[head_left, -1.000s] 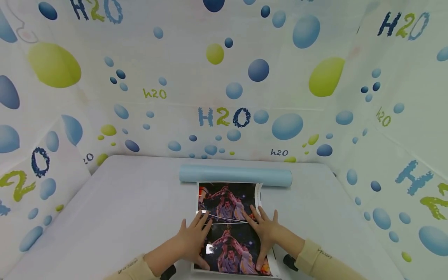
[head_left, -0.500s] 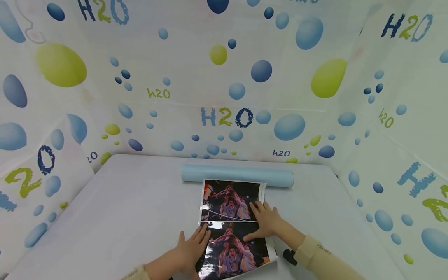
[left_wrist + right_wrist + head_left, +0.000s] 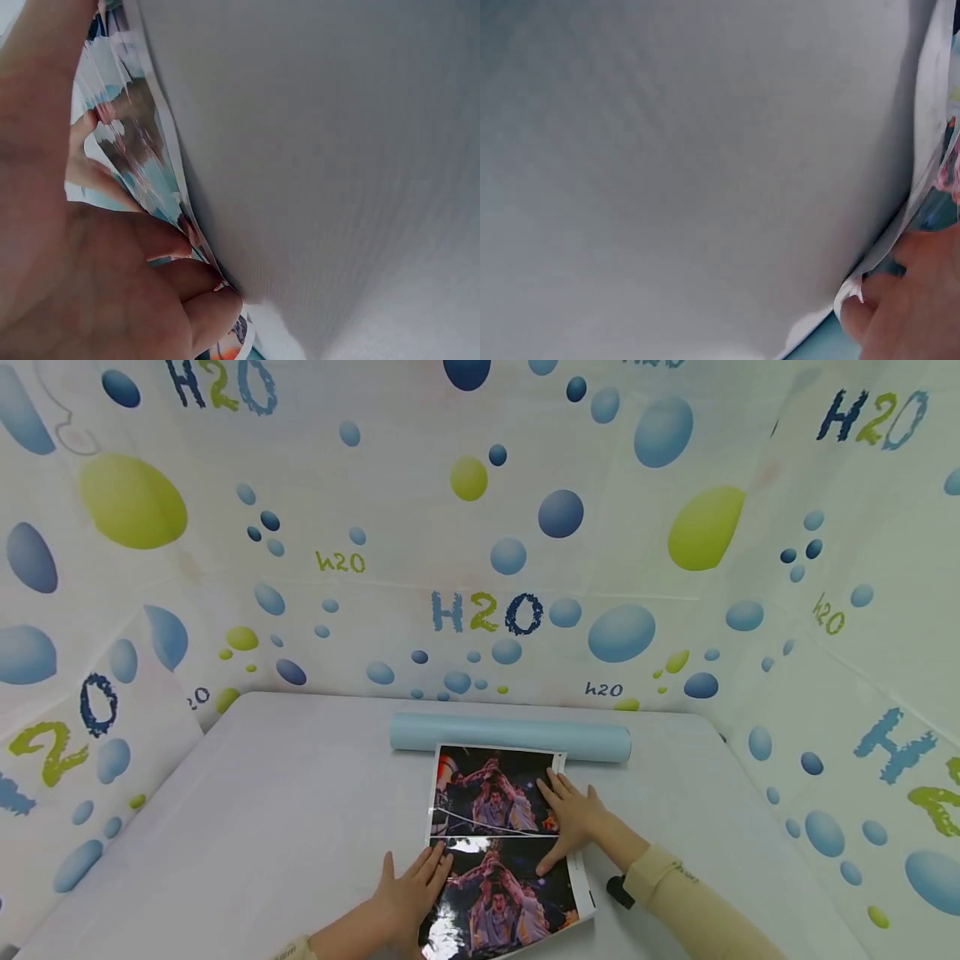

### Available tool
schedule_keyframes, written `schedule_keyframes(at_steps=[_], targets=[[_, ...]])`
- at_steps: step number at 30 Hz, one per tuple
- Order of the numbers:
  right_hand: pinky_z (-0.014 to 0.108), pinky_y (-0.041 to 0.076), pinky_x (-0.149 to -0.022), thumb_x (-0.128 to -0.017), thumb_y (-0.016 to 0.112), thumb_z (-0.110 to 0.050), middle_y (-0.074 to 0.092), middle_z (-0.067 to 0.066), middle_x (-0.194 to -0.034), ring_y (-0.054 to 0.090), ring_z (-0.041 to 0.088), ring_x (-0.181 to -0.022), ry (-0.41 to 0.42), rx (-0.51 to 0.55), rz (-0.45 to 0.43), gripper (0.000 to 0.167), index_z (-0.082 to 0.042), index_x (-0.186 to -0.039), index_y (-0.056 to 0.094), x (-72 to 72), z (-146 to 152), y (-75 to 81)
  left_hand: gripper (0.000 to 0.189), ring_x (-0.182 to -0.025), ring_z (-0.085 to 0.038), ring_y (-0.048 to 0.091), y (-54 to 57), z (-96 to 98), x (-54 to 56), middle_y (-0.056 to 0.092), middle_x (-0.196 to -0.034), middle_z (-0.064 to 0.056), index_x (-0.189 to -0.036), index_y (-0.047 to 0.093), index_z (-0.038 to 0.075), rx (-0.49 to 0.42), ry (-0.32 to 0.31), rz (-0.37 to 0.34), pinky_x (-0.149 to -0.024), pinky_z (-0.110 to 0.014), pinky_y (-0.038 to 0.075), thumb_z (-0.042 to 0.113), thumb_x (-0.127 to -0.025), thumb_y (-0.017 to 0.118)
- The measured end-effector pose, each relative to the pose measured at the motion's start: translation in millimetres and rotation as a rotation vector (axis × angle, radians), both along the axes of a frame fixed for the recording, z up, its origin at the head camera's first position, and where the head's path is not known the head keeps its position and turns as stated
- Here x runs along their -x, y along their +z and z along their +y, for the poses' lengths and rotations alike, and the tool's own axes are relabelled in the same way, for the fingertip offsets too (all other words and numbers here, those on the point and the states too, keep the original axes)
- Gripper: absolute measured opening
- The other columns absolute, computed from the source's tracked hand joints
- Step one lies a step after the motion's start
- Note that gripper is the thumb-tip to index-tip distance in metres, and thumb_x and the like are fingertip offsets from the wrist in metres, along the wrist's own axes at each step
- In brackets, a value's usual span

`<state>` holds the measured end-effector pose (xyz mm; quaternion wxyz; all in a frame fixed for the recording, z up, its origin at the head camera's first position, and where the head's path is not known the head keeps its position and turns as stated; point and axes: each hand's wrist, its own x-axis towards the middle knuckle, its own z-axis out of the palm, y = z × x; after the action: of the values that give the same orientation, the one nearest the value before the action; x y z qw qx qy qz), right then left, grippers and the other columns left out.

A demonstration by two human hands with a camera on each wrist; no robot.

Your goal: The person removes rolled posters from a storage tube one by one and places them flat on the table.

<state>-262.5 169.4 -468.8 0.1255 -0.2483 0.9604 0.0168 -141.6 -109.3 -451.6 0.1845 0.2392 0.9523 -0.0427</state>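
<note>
A glossy printed poster [image 3: 502, 906] lies lengthwise before me, the same crowd picture repeated above and below a white dividing line. My left hand [image 3: 408, 893] rests along its left edge, fingers extended and thumb out. On the opposite side my right hand [image 3: 576, 817] lies across the right margin, fingers spread over the print. The left wrist view has the left hand [image 3: 135, 292] with fingertips right at the poster's edge [image 3: 142, 142]. In the right wrist view, the fingers of the right hand [image 3: 922, 292] meet the raised white margin [image 3: 930, 97].
A pale blue roll [image 3: 510, 737] lies crosswise at the back, right behind the poster's far end. The white tabletop [image 3: 285, 810] extends to both sides. Behind it hangs a bubble-patterned sheet [image 3: 420, 543]. A small black object [image 3: 619, 892] shows beneath the right wrist.
The left hand has slid down the poster's left edge. The right hand has moved up along the right margin. The poster has turned slightly and its near right corner has come up.
</note>
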Motion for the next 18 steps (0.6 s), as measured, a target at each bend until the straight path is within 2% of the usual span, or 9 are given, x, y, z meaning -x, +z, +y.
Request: schedule_keyframes(at_steps=[7,18], targets=[[0.069,0.013,-0.096,-0.043,0.077,-0.068,0.002,0.013,-0.152,0.006,0.031,-0.138,0.041,0.026,-0.087,0.136,-0.014,-0.148,0.01,3.9,6.6,3.9,0.121,-0.137,-0.023,0.017,-4.5,-3.1,-4.4,0.015,-0.151,-0.009,-0.145,0.022,0.01,-0.05,0.002,0.0,-0.095,-0.067,0.02,0.059,-0.05,0.079],[0.071,0.008,-0.096,-0.042,0.078,-0.068,-0.001,0.013,-0.152,0.003,0.031,-0.138,0.024,0.008,-0.115,0.137,-0.015,-0.148,0.008,1.5,5.3,8.9,0.121,-0.137,-0.023,0.018,-5.3,-1.8,-6.6,0.015,-0.151,-0.009,-0.144,0.023,0.009,-0.049,0.012,0.003,-0.095,-0.068,0.019,0.06,-0.05,0.078]])
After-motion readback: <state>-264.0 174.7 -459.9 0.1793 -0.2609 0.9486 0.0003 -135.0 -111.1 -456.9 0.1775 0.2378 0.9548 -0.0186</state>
